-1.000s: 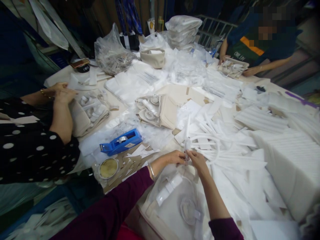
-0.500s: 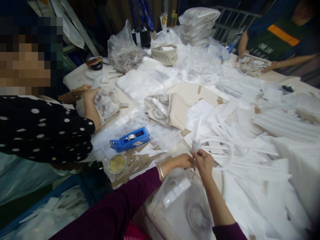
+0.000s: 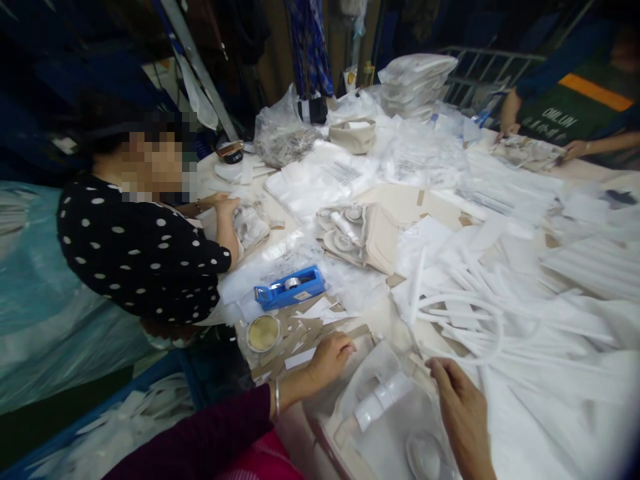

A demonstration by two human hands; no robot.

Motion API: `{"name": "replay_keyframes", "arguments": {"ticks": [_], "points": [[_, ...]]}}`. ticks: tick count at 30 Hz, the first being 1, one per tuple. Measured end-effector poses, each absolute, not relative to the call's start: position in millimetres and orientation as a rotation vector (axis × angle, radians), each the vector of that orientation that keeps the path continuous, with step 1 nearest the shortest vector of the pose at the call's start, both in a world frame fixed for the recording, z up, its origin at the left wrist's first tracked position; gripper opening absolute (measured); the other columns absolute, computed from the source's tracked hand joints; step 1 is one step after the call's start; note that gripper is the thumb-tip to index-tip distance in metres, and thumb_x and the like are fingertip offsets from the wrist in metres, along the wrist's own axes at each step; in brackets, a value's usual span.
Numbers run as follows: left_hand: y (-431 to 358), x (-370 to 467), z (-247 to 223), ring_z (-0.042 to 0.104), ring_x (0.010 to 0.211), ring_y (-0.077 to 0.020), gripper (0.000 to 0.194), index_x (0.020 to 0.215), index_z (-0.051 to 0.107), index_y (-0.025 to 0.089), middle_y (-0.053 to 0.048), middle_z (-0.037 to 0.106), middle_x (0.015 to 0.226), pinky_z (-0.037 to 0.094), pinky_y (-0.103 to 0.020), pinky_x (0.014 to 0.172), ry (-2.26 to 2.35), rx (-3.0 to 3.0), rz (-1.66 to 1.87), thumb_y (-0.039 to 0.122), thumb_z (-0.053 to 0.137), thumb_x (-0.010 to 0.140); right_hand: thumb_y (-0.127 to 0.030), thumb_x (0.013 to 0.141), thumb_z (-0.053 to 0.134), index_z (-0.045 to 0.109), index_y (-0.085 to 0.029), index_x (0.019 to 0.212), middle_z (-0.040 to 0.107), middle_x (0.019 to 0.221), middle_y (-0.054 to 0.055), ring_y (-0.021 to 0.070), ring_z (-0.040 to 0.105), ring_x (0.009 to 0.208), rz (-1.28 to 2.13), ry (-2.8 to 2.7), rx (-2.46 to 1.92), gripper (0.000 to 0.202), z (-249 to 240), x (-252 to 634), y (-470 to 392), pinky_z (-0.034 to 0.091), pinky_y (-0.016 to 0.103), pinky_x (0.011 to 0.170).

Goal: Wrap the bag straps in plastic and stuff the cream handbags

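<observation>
A beige bag [image 3: 320, 417] lies low in front of me, its upper part covered with thin translucent wrapping. On it sits a white wrapped piece [image 3: 383, 400], with a round wrapped part [image 3: 425, 453] below. My left hand [image 3: 331, 363] hovers by the bag's upper left edge, its fingers loosely curled and slightly apart, with nothing visible in them. At the upper right edge, my right hand [image 3: 457, 403] pinches the bag's rim between thumb and fingers. A thin strap seems to run up from that edge toward the white foam strips [image 3: 470, 307].
A blue tape dispenser [image 3: 290, 288] and a round yellowish tin [image 3: 263, 333] are left of centre. Another beige bag [image 3: 383, 237] stands beyond. A person in a dotted top [image 3: 145, 247] works at left, another person [image 3: 565, 113] at far right. A blue bin [image 3: 185, 373] is lower left.
My hands, together above the bag before, have moved apart, left hand leftward and right hand to the right edge. The white wrapped end they held no longer shows between them. The view has shifted left.
</observation>
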State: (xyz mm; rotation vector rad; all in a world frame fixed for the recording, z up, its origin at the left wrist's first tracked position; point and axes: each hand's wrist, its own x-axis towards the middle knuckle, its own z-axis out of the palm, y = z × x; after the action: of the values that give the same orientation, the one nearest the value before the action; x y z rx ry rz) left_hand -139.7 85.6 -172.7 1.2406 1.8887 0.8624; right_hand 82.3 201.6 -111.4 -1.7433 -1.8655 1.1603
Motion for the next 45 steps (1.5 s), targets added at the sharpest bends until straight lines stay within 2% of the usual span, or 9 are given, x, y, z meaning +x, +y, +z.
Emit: {"name": "replay_keyframes", "arguments": {"ticks": [5,12,15,19,28,35,39,43,45], "points": [[22.2,-164.7,-179.3,0.058,0.073,-0.0153,0.019,0.075,0.067,0.016,-0.003,0.067,0.075,0.042,-0.024,0.068,1.985,1.05,0.678,0.017,0.048,0.079,-0.061,0.08,0.048,0.05,-0.022,0.067,0.053,0.064,0.0,0.0168,0.049,0.063,1.514,-1.72,-1.602,0.041,-97.4,67.6,121.9,0.039,0.025,0.059],[21.6,-217.5,-165.9,0.06,0.081,-0.0167,0.019,0.08,0.066,0.016,-0.003,0.067,0.082,0.043,-0.026,0.076,2.236,1.094,0.654,0.017,0.047,0.082,-0.059,0.086,0.04,0.031,-0.021,0.057,0.03,0.056,-0.003,0.0116,0.034,0.055,1.985,-1.905,-1.127,0.049,-92.3,-19.7,36.8,0.027,0.024,0.051],[45.2,-234.6,-156.7,0.059,0.089,-0.0174,0.019,0.088,0.064,0.016,-0.006,0.066,0.093,0.043,-0.028,0.082,2.349,1.217,0.555,0.013,0.045,0.083,-0.056,0.087,0.038,0.027,-0.02,0.054,0.026,0.053,-0.004,0.0097,0.029,0.052,1.996,-2.065,-0.959,0.051,-102.8,-41.7,8.0,0.02,0.025,0.05],[80.3,-238.4,-157.4,0.057,0.096,-0.0212,0.018,0.093,0.063,0.015,-0.009,0.063,0.102,0.043,-0.032,0.087,2.363,1.308,0.411,0.014,0.048,0.084,-0.053,0.087,0.039,0.025,-0.019,0.05,0.021,0.05,-0.004,0.0084,0.024,0.049,1.833,-2.111,-1.009,0.052,-128.1,-47.9,-22.4,0.014,0.026,0.049],[114.1,-229.4,-175.0,0.055,0.103,-0.0233,0.041,0.113,0.057,0.017,-0.012,0.057,0.119,0.042,-0.034,0.089,2.295,1.392,0.241,0.001,0.034,0.084,-0.055,0.087,0.038,0.028,-0.019,0.049,0.024,0.048,-0.004,0.0086,0.028,0.047,1.817,-2.127,-1.103,0.053,-143.2,-32.5,-31.0,0.016,0.025,0.048],[115.7,-234.3,-174.4,0.053,0.105,-0.0227,0.04,0.117,0.055,0.019,-0.011,0.054,0.122,0.042,-0.033,0.09,2.254,1.486,0.142,0.004,0.036,0.085,-0.055,0.087,0.039,0.043,-0.017,0.047,0.029,0.048,-0.004,0.008,0.027,0.048,1.868,-1.993,-1.235,0.056,-122.6,-41.5,-28.0,0.018,0.024,0.047],[118.7,-237.1,-180.9,0.056,0.099,-0.0231,0.033,0.116,0.054,0.019,-0.012,0.054,0.119,0.043,-0.033,0.085,2.253,1.568,0.094,0.009,0.039,0.088,-0.043,0.082,0.047,0.045,-0.017,0.045,0.029,0.046,-0.005,0.0077,0.028,0.046,1.83,-2.082,-1.298,0.045,-121.3,-42.7,-34.1,0.018,0.024,0.046],[120.1,-238.3,-184.1,0.058,0.095,-0.022,0.03,0.113,0.054,0.018,-0.011,0.054,0.117,0.042,-0.031,0.083,2.264,1.597,0.033,0.01,0.044,0.087,-0.025,0.067,0.058,0.042,-0.019,0.042,0.024,0.043,-0.006,0.0085,0.022,0.044,1.86,-2.321,-1.182,0.03,-127.6,-35.5,-49.1,0.013,0.026,0.044],[119.5,-237.2,-182.2,0.057,0.096,-0.0214,0.031,0.113,0.054,0.018,-0.011,0.053,0.119,0.041,-0.03,0.085,2.268,1.569,0.031,0.008,0.045,0.085,-0.022,0.064,0.058,0.044,-0.02,0.045,0.028,0.045,-0.006,0.0085,0.022,0.044,1.952,-2.317,-1.132,0.023,-122.8,-28.5,-49.5,0.015,0.026,0.044]]}}
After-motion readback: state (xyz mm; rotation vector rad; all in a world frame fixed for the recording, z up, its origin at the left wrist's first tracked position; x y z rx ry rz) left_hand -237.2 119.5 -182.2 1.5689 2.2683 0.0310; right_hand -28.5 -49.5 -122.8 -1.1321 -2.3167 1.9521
